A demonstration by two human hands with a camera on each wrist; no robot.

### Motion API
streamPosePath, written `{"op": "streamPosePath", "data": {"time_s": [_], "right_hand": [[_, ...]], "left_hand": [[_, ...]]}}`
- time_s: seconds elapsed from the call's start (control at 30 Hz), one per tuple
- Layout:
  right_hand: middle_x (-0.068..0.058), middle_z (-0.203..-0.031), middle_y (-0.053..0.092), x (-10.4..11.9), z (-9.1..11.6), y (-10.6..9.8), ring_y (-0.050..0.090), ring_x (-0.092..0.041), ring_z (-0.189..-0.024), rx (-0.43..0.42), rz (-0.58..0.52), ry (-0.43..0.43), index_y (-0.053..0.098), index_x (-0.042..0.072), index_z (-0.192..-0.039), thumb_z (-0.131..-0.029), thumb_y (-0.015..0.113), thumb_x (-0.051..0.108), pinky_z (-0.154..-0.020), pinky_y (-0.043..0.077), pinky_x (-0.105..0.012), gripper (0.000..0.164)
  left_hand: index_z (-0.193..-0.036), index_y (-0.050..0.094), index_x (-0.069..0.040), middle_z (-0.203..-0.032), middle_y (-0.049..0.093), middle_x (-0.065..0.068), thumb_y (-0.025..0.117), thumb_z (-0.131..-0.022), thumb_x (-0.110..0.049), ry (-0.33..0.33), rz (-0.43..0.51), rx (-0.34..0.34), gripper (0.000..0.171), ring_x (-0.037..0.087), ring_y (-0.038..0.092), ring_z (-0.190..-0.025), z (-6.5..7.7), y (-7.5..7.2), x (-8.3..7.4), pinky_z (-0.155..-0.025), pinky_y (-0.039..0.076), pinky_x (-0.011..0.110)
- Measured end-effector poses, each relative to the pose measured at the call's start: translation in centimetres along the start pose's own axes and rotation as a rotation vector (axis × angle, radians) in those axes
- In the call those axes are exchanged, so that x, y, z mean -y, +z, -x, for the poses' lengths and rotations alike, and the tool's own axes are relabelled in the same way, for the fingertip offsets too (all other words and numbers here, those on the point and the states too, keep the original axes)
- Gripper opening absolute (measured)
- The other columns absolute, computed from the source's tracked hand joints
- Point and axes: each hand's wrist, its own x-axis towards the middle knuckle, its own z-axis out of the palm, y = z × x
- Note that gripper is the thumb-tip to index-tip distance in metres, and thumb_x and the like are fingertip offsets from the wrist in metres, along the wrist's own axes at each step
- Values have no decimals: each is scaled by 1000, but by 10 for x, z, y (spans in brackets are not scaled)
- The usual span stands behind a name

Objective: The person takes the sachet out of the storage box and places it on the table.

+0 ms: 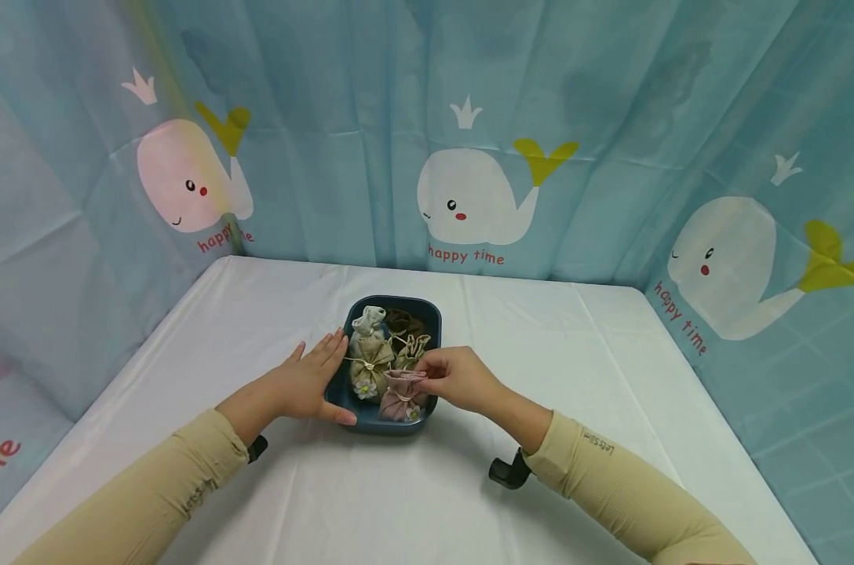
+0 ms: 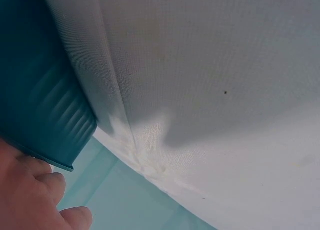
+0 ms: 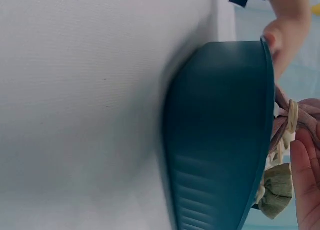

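"Pink pouch (image 1: 401,402), near right corner of the blue bin (image 1: 381,428), and what a neat pinch the right hand (image 1: 462,378) had on its gathered top!"

"And the left hand (image 1: 303,384)?"

"Laid along the bin's left edge, fingers stretched out, thumb by the near left corner. It gripped nothing; it looked to be steadying the bin."

"So which step was that?"

"Setting down or picking up, nobody could swear to it! One pouch was being handled, that much seemed sure, with a beige pouch (image 1: 370,365) just to its left, a white pouch (image 1: 368,322) at the far left corner and a dark brown bundle (image 1: 402,323) at the far right."

"And the next move?"

"It called for a straight up-or-down path, by the look of it, clear of the beige pouch's cord, with the bin held firm on the white table (image 1: 575,377)."
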Motion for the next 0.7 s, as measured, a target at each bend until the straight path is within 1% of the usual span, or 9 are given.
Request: {"op": "streamPosePath", "data": {"time_s": [0.27,0.37,0.53,0.63,0.7], "right_hand": [[9,-74,64,8,1,-8,58,-5,-65,-20,0,-19,69,13,-81,-84,67,17,-55,48,-24,4],[8,-75,65,12,1,-12,60,-6,-66,-28,-30,-26,69,14,-81,-83,68,17,-56,49,-25,4],[5,-77,67,20,1,-19,63,-11,-69,-41,-99,-31,69,14,-82,-83,68,17,-58,49,-25,4],[4,-76,66,23,1,-22,62,-12,-67,-56,-109,-41,69,14,-81,-84,68,17,-56,49,-26,4],[5,-76,65,25,1,-23,60,-10,-66,-69,-105,-44,69,15,-81,-84,68,18,-57,49,-26,5]], "left_hand": [[-146,4,-1,-152,-1,15,56,-63,-78,5,23,2,125,34,4,-139,1,-2,-2,-104,4,61],[-146,4,-1,-153,-1,15,55,-63,-78,5,21,5,125,34,3,-139,1,-1,-2,-104,4,61],[-147,3,-2,-153,-2,14,53,-62,-81,1,13,7,126,33,3,-139,0,0,0,-104,5,61],[-147,3,-2,-153,-3,14,51,-61,-82,2,11,10,127,33,2,-139,0,1,0,-104,5,61],[-147,3,-2,-153,-3,14,50,-61,-83,2,8,11,127,33,3,-139,0,1,0,-105,6,61]]}}
